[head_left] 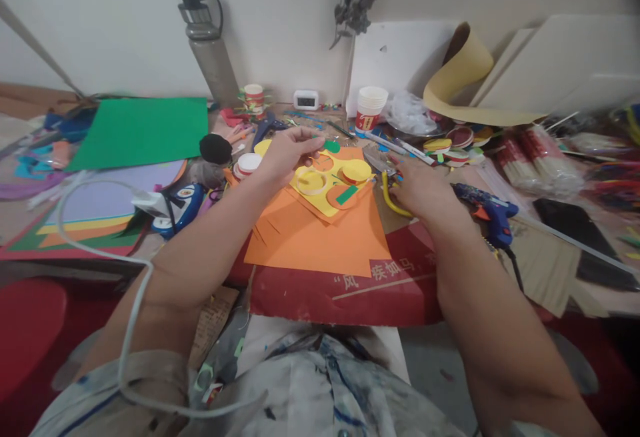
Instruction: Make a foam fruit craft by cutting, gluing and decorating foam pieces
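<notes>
My left hand [296, 150] is above the middle of the table, thumb and fingers pinched on a small green paper piece [331, 147]. At the right, my right hand [419, 183] has its fingers closed around yellow-handled scissors [388, 198], blades pointing away from me; part of the handle is hidden. Between the hands are yellow paper [326, 206] with round shapes on it, a yellow ring [311, 182], a yellow-topped round piece [356, 171] with a red edge, and a green paper strip [347, 195]. Orange paper sheets [315, 243] lie underneath.
A blue glue gun [497, 220] and a black phone [585, 243] lie right. Paper cups [371, 109] and a small clock [306, 100] stand at the back. Green card [150, 130] and a bottle [213, 63] are left. A white cable [137, 297] crosses my left arm.
</notes>
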`<state>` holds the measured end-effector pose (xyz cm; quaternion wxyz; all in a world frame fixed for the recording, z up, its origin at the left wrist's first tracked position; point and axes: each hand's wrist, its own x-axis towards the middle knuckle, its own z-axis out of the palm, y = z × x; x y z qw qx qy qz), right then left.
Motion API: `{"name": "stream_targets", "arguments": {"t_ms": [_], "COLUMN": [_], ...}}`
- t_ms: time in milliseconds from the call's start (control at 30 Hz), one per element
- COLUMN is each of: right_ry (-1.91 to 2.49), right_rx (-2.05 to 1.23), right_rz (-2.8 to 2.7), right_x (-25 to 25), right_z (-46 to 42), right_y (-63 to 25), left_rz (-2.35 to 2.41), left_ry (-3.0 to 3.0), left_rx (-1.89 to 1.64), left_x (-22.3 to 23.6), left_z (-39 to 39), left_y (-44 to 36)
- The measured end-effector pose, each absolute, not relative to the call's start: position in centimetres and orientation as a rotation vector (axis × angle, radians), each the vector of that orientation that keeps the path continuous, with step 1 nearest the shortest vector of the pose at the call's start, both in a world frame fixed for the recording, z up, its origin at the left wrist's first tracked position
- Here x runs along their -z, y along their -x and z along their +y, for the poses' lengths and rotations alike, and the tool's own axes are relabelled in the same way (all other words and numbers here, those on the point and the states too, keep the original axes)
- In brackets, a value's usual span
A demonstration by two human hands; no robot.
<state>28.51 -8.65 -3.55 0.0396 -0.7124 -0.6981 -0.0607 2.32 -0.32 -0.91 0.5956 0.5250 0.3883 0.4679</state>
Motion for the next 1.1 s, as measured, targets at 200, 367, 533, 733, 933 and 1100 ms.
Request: {"name": "stream_targets", "arguments": {"t_ms": [200, 367, 533, 733, 933, 1100], "right_ry": [1.886, 1.548, 1.405, 1.404, 1.427, 1.453], "right_rx": [0.047, -0.332, -0.460, -0.442, -0.452, -0.404], "right_rz": [-1.870, -1.787, -2.049, -2.319, -2.283, -2.321], "right_x": [2.2, 1.5, 2.8, 3.8, 4.1, 3.6], "right_z": [-9.7, -10.0, -9.7, -9.6, -9.3, -9.6], "right_y": [-26.7, -24.9, -24.0, -23.6, -23.8, -23.8], "left_rz": [0.915, 0.928, 0.933, 0.878, 0.849, 0.840], "left_ry": [-1.181, -1.161, -1.125, -1.096, -1.067, -1.075], "left_rx": [-1.043, -1.011, -1.055, -1.075, -1.051, -1.030], "left_x": [1.1, 0.3, 0.7, 1.4, 1.5, 2.0], "left_z": [-0.5, -1.4, -1.3, -0.8, -1.1, -1.0], "left_y": [-2.4, -3.0, -3.1, -3.1, -3.2, -3.2]}}
